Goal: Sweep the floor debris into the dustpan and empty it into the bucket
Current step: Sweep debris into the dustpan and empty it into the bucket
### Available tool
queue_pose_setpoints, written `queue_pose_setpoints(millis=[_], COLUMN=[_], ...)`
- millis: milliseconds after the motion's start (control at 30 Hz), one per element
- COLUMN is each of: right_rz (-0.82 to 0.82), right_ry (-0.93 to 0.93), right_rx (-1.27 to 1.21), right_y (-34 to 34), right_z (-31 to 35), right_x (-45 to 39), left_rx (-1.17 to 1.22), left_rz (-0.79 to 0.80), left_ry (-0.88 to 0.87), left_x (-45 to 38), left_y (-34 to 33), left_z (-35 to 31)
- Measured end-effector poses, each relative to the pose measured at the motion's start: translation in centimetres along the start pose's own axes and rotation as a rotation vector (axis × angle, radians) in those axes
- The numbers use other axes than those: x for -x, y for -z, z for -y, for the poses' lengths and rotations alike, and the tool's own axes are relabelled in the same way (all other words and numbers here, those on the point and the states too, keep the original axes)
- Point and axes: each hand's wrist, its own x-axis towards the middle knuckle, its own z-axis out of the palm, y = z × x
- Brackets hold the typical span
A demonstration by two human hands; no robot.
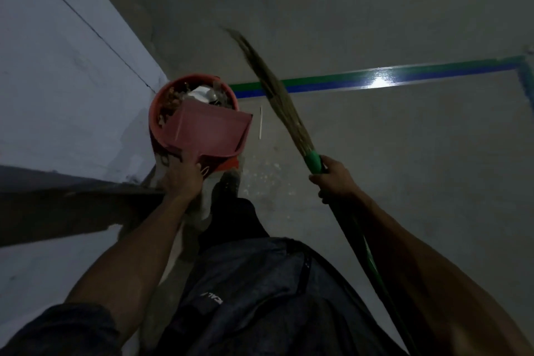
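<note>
A pink dustpan (206, 131) is tipped over the mouth of a red bucket (157, 101) that stands against the wall. My left hand (182, 178) grips the dustpan's handle from below. Brown leaves and white scraps fill the bucket. My right hand (336, 179) holds a grass broom by its green handle (315, 162), and the bristles (273, 81) point up and away, lifted off the floor. Small pale crumbs (264, 175) lie scattered on the floor between the bucket and the broom. A thin white stick (260, 123) lies just right of the bucket.
A pale wall (63, 72) runs along the left and ends at a dark ledge (72, 205). Green and blue tape (404, 74) crosses the grey floor behind the bucket. My leg and shoe (228, 188) are just below the bucket.
</note>
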Motion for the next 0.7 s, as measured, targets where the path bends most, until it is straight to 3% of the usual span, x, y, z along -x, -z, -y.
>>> queue_pose_setpoints(millis=[333, 700], right_rz=[-0.085, -0.017], right_ry=[-0.088, -0.207], right_rx=[-0.146, -0.086], right_y=[6.1, 5.2], right_z=[-5.0, -5.8], right_x=[0.3, -14.9], left_rx=[-0.056, -0.179], left_rz=[0.095, 0.219], left_ry=[-0.165, -0.183], left_x=[2.7, -9.0], left_y=[-3.2, -10.9], left_z=[-5.2, -11.8])
